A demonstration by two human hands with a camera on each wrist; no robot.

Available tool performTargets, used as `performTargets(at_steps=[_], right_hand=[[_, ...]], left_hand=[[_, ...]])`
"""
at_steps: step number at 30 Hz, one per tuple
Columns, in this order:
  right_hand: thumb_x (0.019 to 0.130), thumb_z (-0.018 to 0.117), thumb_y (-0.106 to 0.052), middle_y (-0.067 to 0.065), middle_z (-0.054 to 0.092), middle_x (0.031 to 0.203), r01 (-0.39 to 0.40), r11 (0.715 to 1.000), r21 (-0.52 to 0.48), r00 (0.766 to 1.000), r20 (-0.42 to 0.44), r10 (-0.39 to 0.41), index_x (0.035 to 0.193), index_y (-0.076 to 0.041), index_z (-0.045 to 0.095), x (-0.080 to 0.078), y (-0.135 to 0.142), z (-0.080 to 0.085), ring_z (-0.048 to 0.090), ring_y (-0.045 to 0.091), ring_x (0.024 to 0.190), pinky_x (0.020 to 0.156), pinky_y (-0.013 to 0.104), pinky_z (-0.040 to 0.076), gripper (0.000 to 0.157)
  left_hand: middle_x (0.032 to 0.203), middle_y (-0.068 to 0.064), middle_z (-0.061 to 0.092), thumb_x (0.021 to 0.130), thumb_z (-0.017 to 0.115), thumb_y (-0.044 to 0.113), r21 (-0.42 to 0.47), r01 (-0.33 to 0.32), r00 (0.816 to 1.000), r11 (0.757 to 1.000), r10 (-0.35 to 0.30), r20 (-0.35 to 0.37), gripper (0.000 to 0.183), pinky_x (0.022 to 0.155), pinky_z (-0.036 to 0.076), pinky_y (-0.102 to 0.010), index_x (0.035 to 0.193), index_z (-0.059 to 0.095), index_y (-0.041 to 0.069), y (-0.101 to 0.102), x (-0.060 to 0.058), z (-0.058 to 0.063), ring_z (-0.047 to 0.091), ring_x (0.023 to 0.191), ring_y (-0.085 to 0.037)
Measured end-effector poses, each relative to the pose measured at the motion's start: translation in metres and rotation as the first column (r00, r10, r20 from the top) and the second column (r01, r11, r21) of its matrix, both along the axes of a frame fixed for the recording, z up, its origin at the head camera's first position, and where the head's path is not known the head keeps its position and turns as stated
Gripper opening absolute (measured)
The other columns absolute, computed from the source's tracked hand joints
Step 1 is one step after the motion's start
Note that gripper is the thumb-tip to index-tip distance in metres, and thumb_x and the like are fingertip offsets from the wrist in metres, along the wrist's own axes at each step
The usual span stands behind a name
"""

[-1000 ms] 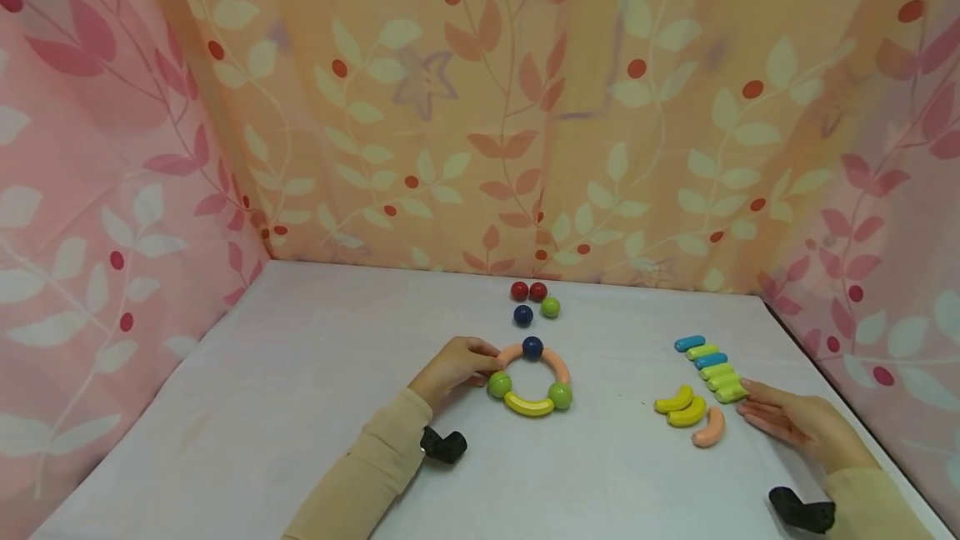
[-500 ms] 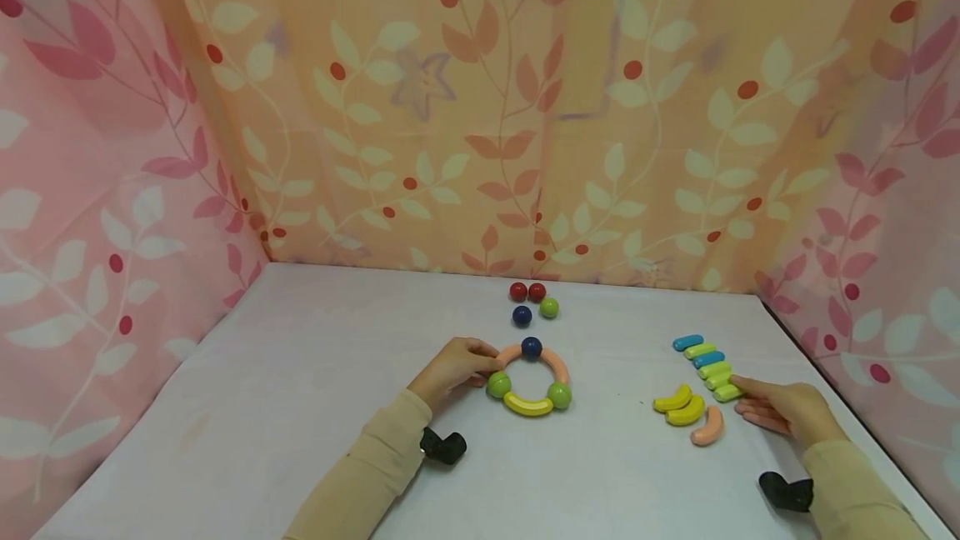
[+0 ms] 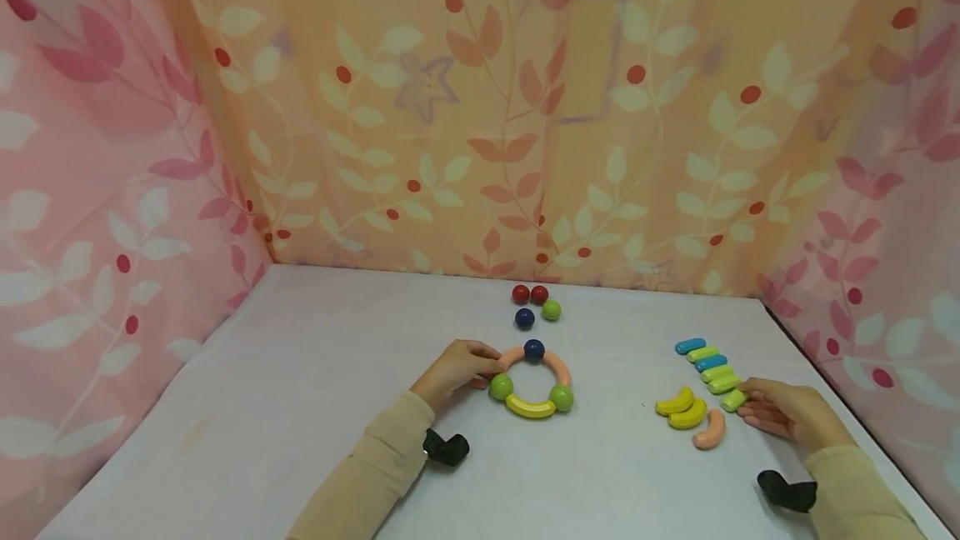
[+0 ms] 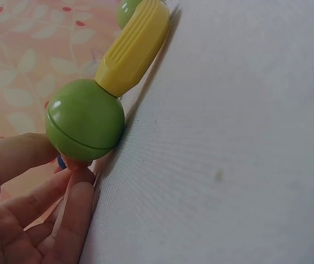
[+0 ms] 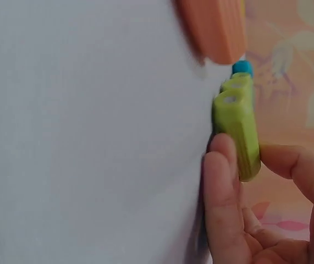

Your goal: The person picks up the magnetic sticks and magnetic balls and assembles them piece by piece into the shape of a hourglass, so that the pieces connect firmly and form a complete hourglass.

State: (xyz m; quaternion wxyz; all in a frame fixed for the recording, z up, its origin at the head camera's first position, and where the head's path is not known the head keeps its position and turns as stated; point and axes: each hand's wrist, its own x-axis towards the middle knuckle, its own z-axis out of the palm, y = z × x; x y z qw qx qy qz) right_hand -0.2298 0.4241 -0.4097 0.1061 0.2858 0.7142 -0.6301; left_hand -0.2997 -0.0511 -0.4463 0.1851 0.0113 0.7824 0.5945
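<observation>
Pink floral cloth (image 3: 82,190) hangs at the left, beside the white worktop (image 3: 247,407). A beige left sleeve (image 3: 371,465) reaches in across the worktop, with a black wrist device (image 3: 446,447) near its cuff. The left hand (image 3: 457,369) is at the left side of a ring (image 3: 531,409); its grip is together, thumb and fingers pinching the ring's left peach arc (image 3: 512,356) just beside a green ball (image 3: 501,387). The ring lies on the worktop, with a dark blue ball (image 3: 534,349) at its far side, a yellow arc at its near side, another green ball (image 3: 562,397) and a peach arc (image 3: 557,367) at its right. Behind it sit two red balls (image 3: 521,294), a loose blue ball (image 3: 524,319) and a loose green ball (image 3: 551,310).

Well to the right, two loose yellow arcs (image 3: 687,414) lie side by side, near a loose peach arc (image 3: 710,430). Past them runs a slanting row of blue and green rods (image 3: 711,363). At its near end the right hand (image 3: 795,415) has its grip clamped on a green rod (image 3: 734,400), pinched between thumb and fingers.
</observation>
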Motion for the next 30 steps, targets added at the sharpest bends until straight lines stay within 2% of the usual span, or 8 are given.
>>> performTargets(at_steps=[2,5,7,9,12,17,23,30], right_hand=[[0.091,0.068,-0.017,0.0,0.071,0.067,0.007,1.0,-0.021,1.0,-0.005,-0.007,0.084,-0.006,0.064,0.002,-0.002,0.003,0.073,0.016,0.064,0.068,0.03,0.062,0.015],[0.092,0.069,-0.021,-0.002,0.071,0.07,-0.023,0.999,-0.043,0.999,-0.051,0.021,0.091,-0.005,0.064,0.003,-0.011,0.01,0.074,0.016,0.067,0.07,0.03,0.062,0.017],[0.094,0.068,-0.025,-0.004,0.071,0.073,-0.066,0.998,-0.016,0.994,-0.092,0.064,0.105,0.002,0.063,0.004,-0.026,0.016,0.074,0.013,0.07,0.071,0.028,0.061,0.029],[0.095,0.067,-0.027,-0.006,0.071,0.077,-0.119,0.992,0.04,0.983,-0.133,0.124,0.123,0.01,0.053,0.005,-0.045,0.023,0.073,0.009,0.072,0.072,0.026,0.061,0.049],[0.095,0.067,-0.034,-0.009,0.07,0.084,-0.188,0.97,0.153,0.959,-0.184,0.215,0.134,0.013,0.045,0.006,-0.079,0.028,0.071,0.003,0.078,0.077,0.022,0.06,0.065],[0.092,0.068,-0.046,-0.011,0.072,0.095,-0.193,0.947,0.256,0.93,-0.26,0.26,0.129,0.003,0.057,0.002,-0.135,0.027,0.071,0.003,0.088,0.09,0.025,0.057,0.062],[0.091,0.072,-0.033,-0.002,0.073,0.097,-0.161,0.96,0.231,0.9,-0.365,0.239,0.12,0.004,0.062,-0.007,-0.192,0.02,0.072,0.008,0.086,0.083,0.026,0.06,0.048],[0.091,0.073,-0.025,0.006,0.075,0.098,-0.199,0.961,0.19,0.884,-0.39,0.26,0.114,0.004,0.064,-0.014,-0.234,0.018,0.074,0.013,0.086,0.081,0.027,0.06,0.038]], left_hand=[[0.096,-0.007,0.071,0.085,0.078,0.018,0.002,0.004,1.0,1.0,-0.004,0.001,0.029,0.066,0.053,-0.022,0.109,0.071,0.003,0.001,0.0,-0.001,0.064,0.082,-0.013],[0.096,-0.007,0.071,0.085,0.077,0.018,0.002,0.009,1.0,1.0,-0.009,0.001,0.028,0.066,0.053,-0.022,0.109,0.072,0.003,0.002,0.0,-0.002,0.064,0.082,-0.013],[0.095,-0.006,0.071,0.086,0.077,0.018,0.003,0.009,1.0,1.0,-0.009,-0.002,0.028,0.067,0.053,-0.022,0.109,0.072,0.003,0.002,0.0,-0.001,0.064,0.081,-0.012],[0.095,-0.006,0.072,0.086,0.077,0.018,0.006,0.008,1.0,1.0,-0.008,-0.004,0.027,0.067,0.054,-0.022,0.109,0.072,0.003,0.001,-0.001,-0.001,0.064,0.079,-0.012],[0.096,-0.007,0.072,0.087,0.076,0.016,0.012,0.005,1.0,1.0,-0.005,0.0,0.026,0.067,0.054,-0.022,0.109,0.072,0.002,0.001,-0.001,-0.001,0.064,0.08,-0.012],[0.097,-0.007,0.071,0.087,0.076,0.015,0.012,0.002,1.0,1.0,-0.002,0.006,0.026,0.068,0.055,-0.022,0.109,0.072,0.002,0.001,-0.001,-0.002,0.064,0.083,-0.013],[0.097,-0.008,0.071,0.086,0.076,0.015,0.021,0.006,1.0,1.0,-0.006,0.007,0.028,0.068,0.055,-0.022,0.11,0.072,0.002,0.001,0.0,-0.001,0.065,0.083,-0.013],[0.1,-0.008,0.071,0.087,0.076,0.015,0.01,-0.002,1.0,1.0,0.001,0.009,0.028,0.07,0.056,-0.023,0.111,0.071,0.002,0.0,-0.001,0.0,0.065,0.085,-0.013]])
